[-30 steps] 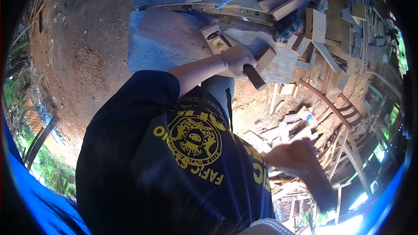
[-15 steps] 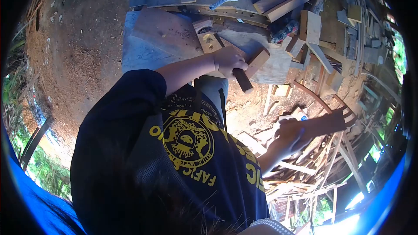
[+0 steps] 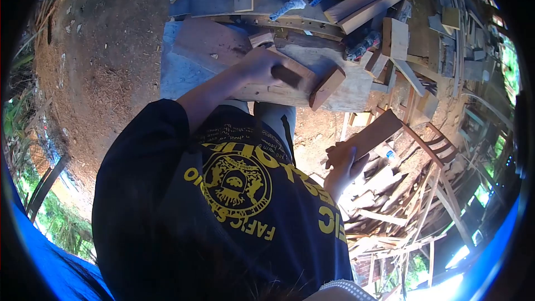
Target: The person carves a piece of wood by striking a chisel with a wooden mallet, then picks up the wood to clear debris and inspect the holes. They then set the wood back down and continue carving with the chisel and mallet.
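My left hand [image 3: 257,68] is over the workbench [image 3: 192,75], its fingers closed round a short dark wooden block [image 3: 295,76]. The block's far end is close by a reddish-brown wood piece [image 3: 327,87] at the bench's near edge. Part of the dark block is hidden by my hand. My right hand [image 3: 346,168] is lower and to the right, off the bench, gripping one end of a flat brown board [image 3: 370,134]. That board tilts up and away to the right, over the sunlit ground.
A wide brown plank [image 3: 209,42] lies on the bench's left part. Beyond are stacked boards [image 3: 217,4] and a plastic-wrapped item [image 3: 288,8]. An upright wood block [image 3: 395,38] is at the right. A wooden frame [image 3: 437,147] and heaped scrap strips [image 3: 398,206] are on the ground.
My left hand has moved left and slightly up with the dark block, which has turned towards the bench. My right hand has brought the brown board up and left, closer to the bench.
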{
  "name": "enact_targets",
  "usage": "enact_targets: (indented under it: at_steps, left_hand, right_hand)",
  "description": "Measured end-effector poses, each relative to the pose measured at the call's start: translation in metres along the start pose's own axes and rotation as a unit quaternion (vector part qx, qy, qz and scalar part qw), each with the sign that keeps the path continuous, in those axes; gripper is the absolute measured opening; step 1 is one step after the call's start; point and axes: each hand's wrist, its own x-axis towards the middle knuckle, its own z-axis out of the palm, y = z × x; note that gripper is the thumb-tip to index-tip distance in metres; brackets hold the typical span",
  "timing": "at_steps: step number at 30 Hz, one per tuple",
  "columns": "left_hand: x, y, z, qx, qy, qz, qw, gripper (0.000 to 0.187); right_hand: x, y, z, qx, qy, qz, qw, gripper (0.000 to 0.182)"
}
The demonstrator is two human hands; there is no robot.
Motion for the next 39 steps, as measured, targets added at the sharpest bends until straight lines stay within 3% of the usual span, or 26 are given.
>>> enact_targets:
  at_steps: [1,3,5,8,9,16,24,26,28,30,31,33,36,39]
  left_hand:
    - [0.004,0.009,-0.002,0.028,-0.029,0.053,0.998,0.021]
    - [0.014,0.018,0.012,-0.043,-0.062,0.161,0.984,0.024]
    - [0.023,0.047,0.017,-0.082,-0.102,0.170,0.977,0.022]
    - [0.036,0.048,0.039,-0.067,-0.070,0.232,0.968,0.021]
    - [0.037,0.044,0.044,-0.068,-0.069,0.232,0.968,0.021]
    - [0.044,0.034,0.037,-0.060,-0.074,0.181,0.979,0.022]
    - [0.049,0.022,0.037,-0.040,-0.062,0.169,0.983,0.019]
    - [0.050,0.028,0.020,0.059,-0.116,0.011,0.991,0.022]
    - [0.054,-0.005,0.021,0.081,-0.064,-0.102,0.989,0.029]
    - [0.053,-0.014,-0.013,0.035,-0.067,-0.285,0.956,0.037]
    - [0.050,-0.028,-0.017,0.035,-0.067,-0.284,0.956,0.037]
    - [0.042,-0.055,-0.014,0.166,-0.103,-0.285,0.939,0.041]
    - [0.022,-0.055,-0.001,0.140,-0.052,-0.289,0.946,0.043]
    - [0.004,-0.044,0.001,0.120,-0.076,-0.316,0.938,0.042]
  right_hand:
    - [0.000,0.000,0.002,-0.001,-0.007,-0.003,1.000,0.045]
    - [0.002,-0.001,0.005,0.000,-0.020,-0.006,1.000,0.042]
    - [0.003,-0.007,0.007,0.000,-0.017,-0.012,1.000,0.039]
    - [0.002,-0.011,0.006,-0.016,0.015,-0.017,1.000,0.038]
    - [0.006,0.004,-0.005,-0.013,0.019,-0.025,0.999,0.046]
    - [0.000,0.016,-0.018,-0.053,0.060,0.011,0.997,0.048]
    - [-0.011,0.004,-0.005,-0.029,-0.001,0.043,0.999,0.045]
    - [-0.009,0.013,-0.009,-0.028,0.005,0.023,0.999,0.045]
    - [-0.010,0.016,-0.012,-0.026,0.013,0.005,1.000,0.045]
    - [-0.013,0.014,-0.008,-0.033,0.029,0.010,0.999,0.044]
    - [-0.014,0.012,-0.006,-0.033,0.030,0.010,0.999,0.044]
    - [-0.015,0.010,-0.002,-0.040,0.026,0.029,0.998,0.043]
    - [-0.015,0.010,0.002,-0.035,0.008,0.025,0.999,0.043]
    - [-0.014,0.014,0.007,-0.046,0.020,0.008,0.999,0.045]
